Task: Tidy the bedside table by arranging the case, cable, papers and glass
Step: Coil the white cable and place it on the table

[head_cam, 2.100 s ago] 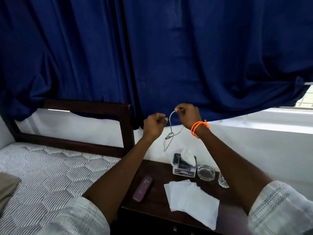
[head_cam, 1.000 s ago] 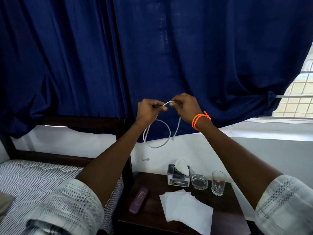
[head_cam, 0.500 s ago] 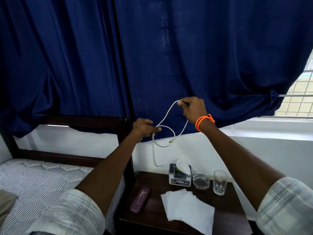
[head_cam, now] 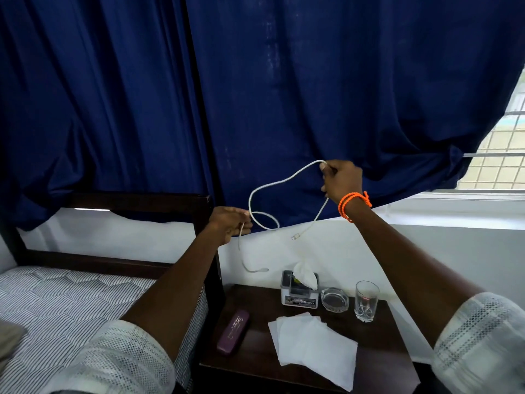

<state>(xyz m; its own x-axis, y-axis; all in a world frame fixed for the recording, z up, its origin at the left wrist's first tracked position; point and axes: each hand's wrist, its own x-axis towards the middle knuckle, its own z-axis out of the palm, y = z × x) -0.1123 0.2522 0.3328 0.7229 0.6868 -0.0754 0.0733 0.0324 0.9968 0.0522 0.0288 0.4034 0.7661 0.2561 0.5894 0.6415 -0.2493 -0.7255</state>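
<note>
A thin white cable [head_cam: 279, 183] hangs in the air between both hands, above the dark wooden bedside table [head_cam: 255, 356]. My left hand [head_cam: 230, 224] pinches it low on the left, where it forms a small loop. My right hand [head_cam: 342, 180], with an orange wristband, grips it higher up. Both cable ends dangle free. On the table lie a purple case [head_cam: 233, 331] at the left, white papers [head_cam: 314, 348] fanned out at the front, and an upright drinking glass [head_cam: 366, 301] at the back right.
A tissue box [head_cam: 299, 290] and a glass ashtray [head_cam: 334, 300] stand at the table's back. A bed with a striped mattress [head_cam: 71, 302] and dark headboard [head_cam: 136, 200] lies left. Blue curtains [head_cam: 255, 95] hang behind; a window [head_cam: 500, 155] is at right.
My hands have drawn apart: the left dropped down and left, the right stayed high. The cable loop has stretched out wider between them.
</note>
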